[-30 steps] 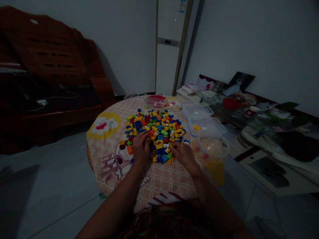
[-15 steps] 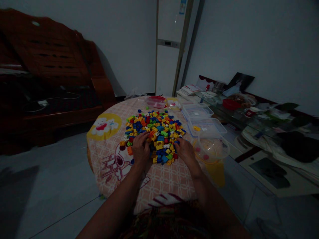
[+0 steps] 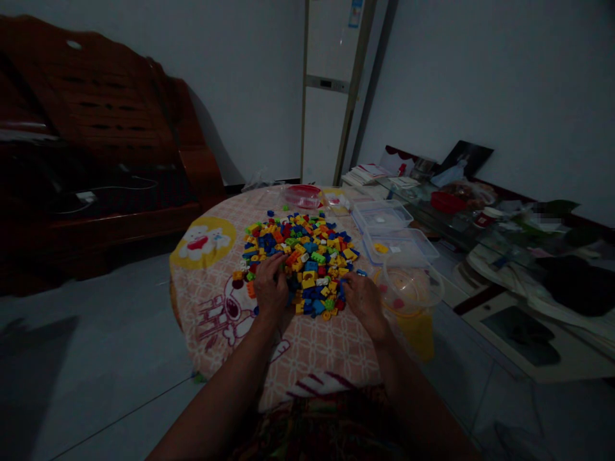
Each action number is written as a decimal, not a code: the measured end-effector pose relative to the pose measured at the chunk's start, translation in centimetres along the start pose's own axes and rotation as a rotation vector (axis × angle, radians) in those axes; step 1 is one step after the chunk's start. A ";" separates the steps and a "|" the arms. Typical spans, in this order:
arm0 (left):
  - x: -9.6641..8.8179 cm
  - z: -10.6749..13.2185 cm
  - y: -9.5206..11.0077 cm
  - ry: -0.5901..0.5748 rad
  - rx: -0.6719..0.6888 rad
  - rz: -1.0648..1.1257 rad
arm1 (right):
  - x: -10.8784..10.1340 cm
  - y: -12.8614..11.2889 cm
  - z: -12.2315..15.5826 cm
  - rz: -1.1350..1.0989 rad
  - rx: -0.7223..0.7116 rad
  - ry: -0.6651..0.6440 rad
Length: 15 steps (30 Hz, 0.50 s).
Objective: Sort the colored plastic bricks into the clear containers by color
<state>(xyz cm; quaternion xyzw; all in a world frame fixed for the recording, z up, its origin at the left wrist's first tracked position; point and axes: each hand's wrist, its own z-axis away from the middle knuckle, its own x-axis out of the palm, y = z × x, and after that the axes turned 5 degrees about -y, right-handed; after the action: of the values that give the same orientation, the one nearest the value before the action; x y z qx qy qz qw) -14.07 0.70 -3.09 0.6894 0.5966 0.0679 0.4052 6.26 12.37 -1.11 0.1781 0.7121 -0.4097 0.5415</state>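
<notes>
A heap of small coloured bricks [image 3: 302, 253] lies on a round table with a patterned cloth [image 3: 312, 346]. My left hand [image 3: 270, 289] rests at the heap's near left edge, fingers curled down among the bricks. At the near right edge my right hand [image 3: 361, 298] has its fingers bent onto the bricks. The light is dim and what either hand pinches is not visible.
A round clear bowl [image 3: 408, 288] with a few pieces stands right of my right hand. Two clear rectangular boxes [image 3: 398, 244] and a red-rimmed dish [image 3: 302, 195] lie farther back. A dark wooden sofa [image 3: 96, 160] stands left; a cluttered glass table [image 3: 490, 224] is on the right.
My right hand has shifted slightly right and nearer along the heap's edge. My left hand has stayed at the same spot, fingers still in the bricks.
</notes>
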 end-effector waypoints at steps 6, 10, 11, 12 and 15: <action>0.0 0.0 0.1 0.007 0.006 0.004 | -0.9 -0.9 -0.5 -0.010 0.031 0.074; 0.0 0.0 0.1 0.001 0.000 -0.010 | -1.1 -3.1 -1.3 -0.025 -0.039 0.033; -0.1 0.0 0.1 0.001 0.003 -0.012 | -1.1 -3.8 -1.5 -0.016 -0.064 0.016; -0.1 0.0 0.1 0.000 0.006 -0.014 | -0.9 -4.4 -1.6 0.000 -0.087 -0.002; -0.1 -0.1 0.1 0.002 0.017 -0.010 | -0.3 -6.2 -1.9 0.079 -0.128 -0.055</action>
<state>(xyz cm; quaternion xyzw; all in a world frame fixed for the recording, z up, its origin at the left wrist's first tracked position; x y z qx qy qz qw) -14.04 0.68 -2.95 0.6895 0.6011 0.0616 0.3992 0.89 10.16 1.74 0.1601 0.7141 -0.3464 0.5869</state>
